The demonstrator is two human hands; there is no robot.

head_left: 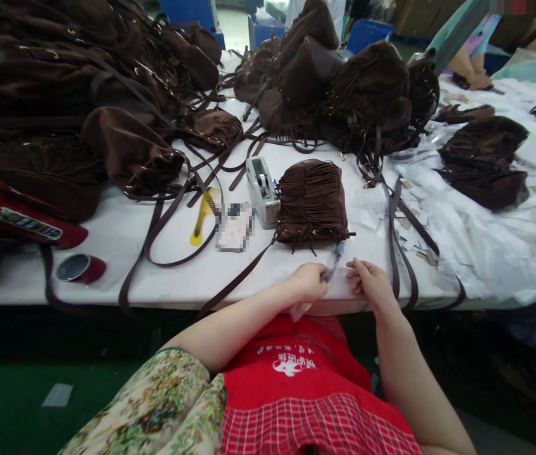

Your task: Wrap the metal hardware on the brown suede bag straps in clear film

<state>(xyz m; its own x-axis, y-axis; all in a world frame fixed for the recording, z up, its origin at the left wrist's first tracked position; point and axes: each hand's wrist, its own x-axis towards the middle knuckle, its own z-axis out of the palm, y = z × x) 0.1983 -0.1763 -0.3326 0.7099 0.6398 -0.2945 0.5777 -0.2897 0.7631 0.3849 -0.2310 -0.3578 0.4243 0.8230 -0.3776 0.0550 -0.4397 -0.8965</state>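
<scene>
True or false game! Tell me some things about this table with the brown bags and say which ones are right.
The fringed bag is brown. True.
The tape dispenser sits right of that bag. False: it sits on its left.
The left hand and right hand are at the table's near edge. True.
The comb-like tool is blue. False: it is yellow.
The left hand pinches a thin clear strip. True.

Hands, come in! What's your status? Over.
Left hand pinches clear strip, right hand close beside it. Fringed brown bag just beyond. Loose straps either side.
</scene>
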